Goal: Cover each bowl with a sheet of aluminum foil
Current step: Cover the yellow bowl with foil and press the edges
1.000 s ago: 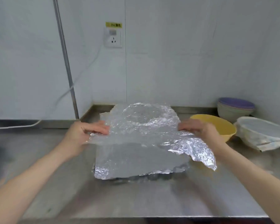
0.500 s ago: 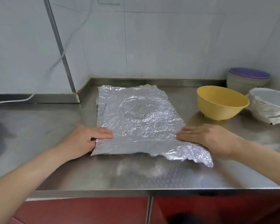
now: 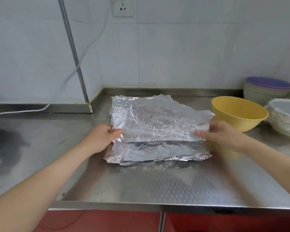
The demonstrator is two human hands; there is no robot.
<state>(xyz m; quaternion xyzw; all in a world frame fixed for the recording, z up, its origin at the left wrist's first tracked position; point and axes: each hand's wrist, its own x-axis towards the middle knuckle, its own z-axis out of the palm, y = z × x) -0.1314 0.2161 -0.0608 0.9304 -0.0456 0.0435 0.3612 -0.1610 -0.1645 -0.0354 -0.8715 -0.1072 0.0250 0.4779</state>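
Note:
A crinkled top foil sheet [image 3: 157, 121] is lifted at its near edge off a pile of foil sheets [image 3: 156, 151] lying on the steel counter. My left hand [image 3: 100, 136] pinches the sheet's near left corner. My right hand [image 3: 223, 134] pinches its near right corner. An open yellow bowl [image 3: 238, 113] stands just right of the foil. Further right sits a bowl wrapped in foil [image 3: 285, 118], partly cut off by the frame edge.
A stack of bowls with a purple one on top [image 3: 266, 89] stands at the back right against the wall. A metal pole [image 3: 72, 47] and a white cable [image 3: 23, 111] are at the back left. The steel counter [image 3: 141, 185] ends at a near edge.
Half a second ago both hands pressed the sheet flat on the pile. Now they have pinched its near corners and raised that edge off the pile.

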